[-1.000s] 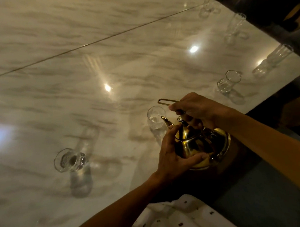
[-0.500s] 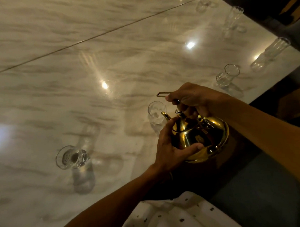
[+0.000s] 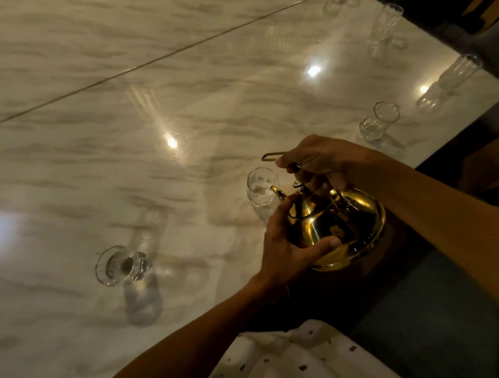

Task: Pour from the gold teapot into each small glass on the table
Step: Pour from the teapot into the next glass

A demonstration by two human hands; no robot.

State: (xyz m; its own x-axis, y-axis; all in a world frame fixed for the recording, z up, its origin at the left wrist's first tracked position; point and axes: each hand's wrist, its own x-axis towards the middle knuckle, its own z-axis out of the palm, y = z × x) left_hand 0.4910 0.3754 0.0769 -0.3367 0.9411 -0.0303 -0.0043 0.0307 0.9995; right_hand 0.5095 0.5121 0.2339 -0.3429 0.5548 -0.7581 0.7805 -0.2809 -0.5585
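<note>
Dim, warm light. Glossy pale marble table (image 3: 106,171) with grey veining, crossed by a thin dark seam (image 3: 153,62) running diagonally. Bright pinpoint lamp reflections (image 3: 171,142) scattered over the polished top, plus a bluish glow at the left edge. Beyond the table's right edge, dark floor and shadowy wooden furniture (image 3: 488,163), details lost in gloom.

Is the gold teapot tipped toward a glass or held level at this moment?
Tipped. The gold teapot leans spout-first, its spout at the rim of the nearest glass; right hand on the handle, left hand steadying the body. No stream is visible.
</note>
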